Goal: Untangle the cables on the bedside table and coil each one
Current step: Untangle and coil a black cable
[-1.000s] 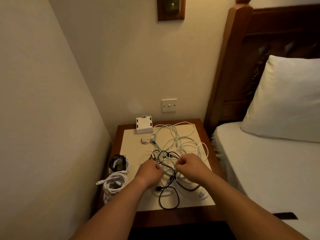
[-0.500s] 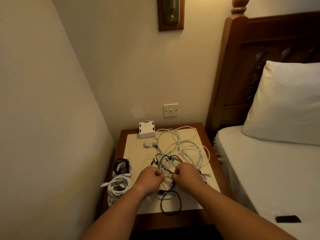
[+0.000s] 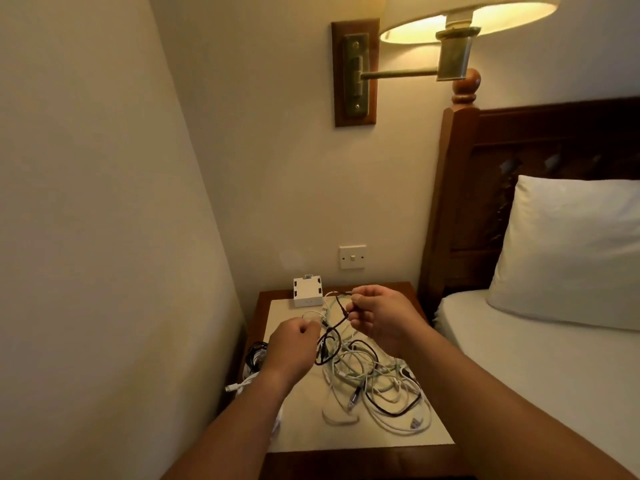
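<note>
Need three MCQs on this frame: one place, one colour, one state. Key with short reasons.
1. Where is the white box?
A. back left corner of the table
B. on the floor
C. front edge of the table

2. What colour is the cable in the right hand?
A. yellow
B. dark
C. pink

3. The lamp is:
A. off
B. lying on the table
C. lit

Key: 1 A, the box sits at the far left, against the wall. 2 B, the gripped strand looks near black. 3 C, the shade glows from inside.
</note>
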